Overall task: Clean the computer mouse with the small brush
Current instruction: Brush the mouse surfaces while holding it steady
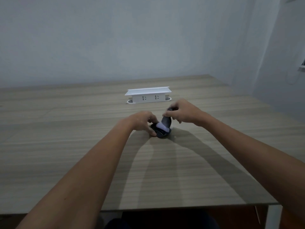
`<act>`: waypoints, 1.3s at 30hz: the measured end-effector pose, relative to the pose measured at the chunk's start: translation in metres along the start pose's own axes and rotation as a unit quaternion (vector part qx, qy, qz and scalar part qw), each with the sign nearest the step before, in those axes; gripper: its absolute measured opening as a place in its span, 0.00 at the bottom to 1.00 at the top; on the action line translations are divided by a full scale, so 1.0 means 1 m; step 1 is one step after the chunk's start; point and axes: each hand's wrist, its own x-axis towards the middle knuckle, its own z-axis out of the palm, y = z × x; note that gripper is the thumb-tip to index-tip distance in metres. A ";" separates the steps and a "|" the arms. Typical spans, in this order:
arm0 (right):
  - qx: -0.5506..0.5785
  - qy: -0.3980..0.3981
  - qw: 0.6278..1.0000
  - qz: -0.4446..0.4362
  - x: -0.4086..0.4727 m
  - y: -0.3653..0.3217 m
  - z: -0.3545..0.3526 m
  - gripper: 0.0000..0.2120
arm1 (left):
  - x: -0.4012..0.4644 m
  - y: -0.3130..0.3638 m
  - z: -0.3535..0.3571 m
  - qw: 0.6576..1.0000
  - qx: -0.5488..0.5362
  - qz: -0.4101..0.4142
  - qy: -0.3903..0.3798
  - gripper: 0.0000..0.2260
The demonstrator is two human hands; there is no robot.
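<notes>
Person's sitting at a wood-grain table (pixel 66 146), both bare arms stretched out toward the middle of it. The mouse (pixel 160 133) is a dark one, lying flat on the tabletop roughly in the center, a bit to the right of the person's midline.

The left hand (pixel 143 122) is clamped around the left side of the mouse — thumb down along the near-left edge, fingers curled over the far side, pinning it to the table. The right hand (pixel 179 113) is pinched shut around the dark handle of the brush (pixel 165 123), gripping it at the top with the fingers bunched together. The brush is tilted, handle leaning up and to the right, and its pale bristles are pressed right onto the top of the mouse, just beside the left hand's fingertips. The whole thing is a little blurry there, so I can't make out the buttons or wheel on the mouse.

Farther back on the table, past the hands, there's a white socket box (pixel 148 95) sticking up out of the surface, with two outlets facing the person — well apart from the mouse. Behind it is just a plain pale wall (pixel 115 38). The arms throw soft shadows across the near part of the table.
</notes>
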 end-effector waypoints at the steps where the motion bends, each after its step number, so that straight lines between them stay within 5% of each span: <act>1: -0.027 0.011 1.000 0.002 0.001 0.002 -0.002 0.09 | 0.000 0.000 0.001 1.000 0.007 0.000 0.000 0.27; 4: -0.122 0.059 0.991 -0.016 0.003 0.005 -0.008 0.08 | 0.001 -0.002 0.004 1.000 0.008 -0.004 0.003 0.29; 10: 0.003 0.002 0.999 -0.033 -0.011 0.004 -0.001 0.08 | 0.000 -0.004 0.007 1.000 0.004 -0.006 0.016 0.29; 15: -0.119 0.077 0.989 -0.036 -0.004 0.011 -0.008 0.08 | 0.000 -0.006 0.005 0.999 -0.032 -0.010 0.008 0.27; 19: -0.003 0.027 0.998 -0.053 -0.010 0.003 -0.004 0.06 | -0.001 -0.006 0.003 0.998 -0.061 -0.010 0.001 0.30; 25: -0.123 0.059 0.990 -0.045 -0.002 0.019 -0.006 0.08 | -0.003 -0.004 0.002 0.999 -0.050 -0.007 -0.016 0.31; 30: -0.011 0.023 0.998 -0.055 -0.007 0.008 0.003 0.08 | -0.001 -0.006 0.003 0.999 -0.034 -0.014 -0.011 0.30; 34: -0.132 0.046 0.989 -0.039 -0.002 0.017 -0.007 0.08 | 0.000 -0.005 0.003 0.999 -0.040 -0.024 -0.013 0.30; 39: 0.024 0.006 0.998 -0.050 -0.011 0.007 -0.004 0.08 | 0.000 -0.005 0.004 0.999 -0.040 -0.032 -0.003 0.30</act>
